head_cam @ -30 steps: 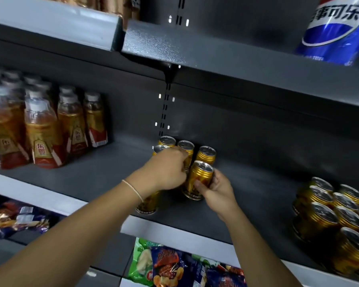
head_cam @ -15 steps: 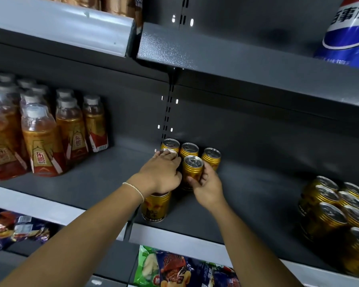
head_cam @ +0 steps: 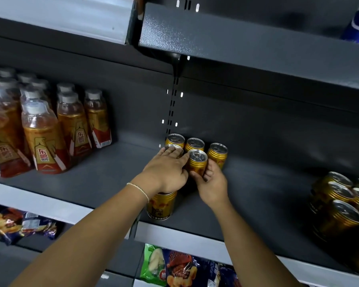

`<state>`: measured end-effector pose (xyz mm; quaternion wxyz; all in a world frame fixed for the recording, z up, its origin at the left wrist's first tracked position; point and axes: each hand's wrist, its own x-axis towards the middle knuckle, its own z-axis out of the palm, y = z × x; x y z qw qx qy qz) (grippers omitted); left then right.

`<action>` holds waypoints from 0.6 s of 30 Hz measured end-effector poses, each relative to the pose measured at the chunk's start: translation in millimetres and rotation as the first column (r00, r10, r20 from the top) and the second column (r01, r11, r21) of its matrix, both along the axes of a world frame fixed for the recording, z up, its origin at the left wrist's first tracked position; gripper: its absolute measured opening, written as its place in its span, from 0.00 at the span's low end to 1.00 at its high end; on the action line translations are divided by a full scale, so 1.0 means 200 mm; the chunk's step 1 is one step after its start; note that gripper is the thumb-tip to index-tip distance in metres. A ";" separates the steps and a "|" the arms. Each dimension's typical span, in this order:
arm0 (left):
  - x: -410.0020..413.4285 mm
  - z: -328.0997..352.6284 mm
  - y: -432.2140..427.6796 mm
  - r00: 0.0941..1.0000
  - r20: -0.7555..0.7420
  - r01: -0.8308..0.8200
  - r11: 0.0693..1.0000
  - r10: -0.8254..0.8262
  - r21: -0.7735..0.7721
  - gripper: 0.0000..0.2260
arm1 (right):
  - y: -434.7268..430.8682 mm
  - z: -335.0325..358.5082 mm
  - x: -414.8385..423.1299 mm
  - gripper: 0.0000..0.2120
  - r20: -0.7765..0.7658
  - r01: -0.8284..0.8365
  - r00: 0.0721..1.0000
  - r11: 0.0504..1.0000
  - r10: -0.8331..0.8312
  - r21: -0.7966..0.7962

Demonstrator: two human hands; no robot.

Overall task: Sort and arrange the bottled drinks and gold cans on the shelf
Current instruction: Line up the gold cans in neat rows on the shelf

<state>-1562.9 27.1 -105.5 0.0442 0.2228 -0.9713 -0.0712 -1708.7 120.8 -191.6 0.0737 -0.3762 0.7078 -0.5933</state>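
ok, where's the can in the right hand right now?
Head view, centre of the shelf: the right hand grips the gold can just in front of the back-row cans, with the left hand close on its left.

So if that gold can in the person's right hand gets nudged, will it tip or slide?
The gold can looks like rigid metal, so it probably won't flex in the right hand. It is tall and narrow, so a push near its top may tip it, and on its side it would likely roll. Its glossy wall may be slippery.
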 end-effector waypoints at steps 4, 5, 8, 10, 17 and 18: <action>0.00 0.00 0.00 1.000 0.000 -0.001 1.000 0.001 0.003 0.29 | 0.00 -0.01 0.02 0.24 0.001 -0.007 1.000 1.000 0.007 -0.005; 0.00 0.00 0.00 1.000 0.000 -0.001 1.000 0.001 0.004 0.29 | 0.00 -0.01 0.02 0.25 -0.004 -0.007 1.000 1.000 0.007 0.000; 0.00 0.00 -0.01 1.000 -0.003 -0.007 1.000 0.007 0.011 0.29 | 0.00 -0.01 0.02 0.28 -0.024 0.005 1.000 1.000 -0.004 0.019; 0.00 -0.01 -0.01 1.000 -0.007 -0.007 1.000 0.007 0.014 0.29 | -0.01 0.00 0.03 0.28 -0.029 0.012 1.000 1.000 -0.011 0.024; 0.00 0.00 0.00 1.000 0.010 -0.010 1.000 0.010 0.011 0.29 | 0.01 0.00 0.03 0.28 -0.041 0.014 0.999 0.998 -0.012 0.059; 0.00 0.01 0.01 1.000 0.013 -0.012 1.000 0.012 0.011 0.29 | 0.01 0.01 0.03 0.27 -0.045 0.013 0.999 0.998 -0.011 0.061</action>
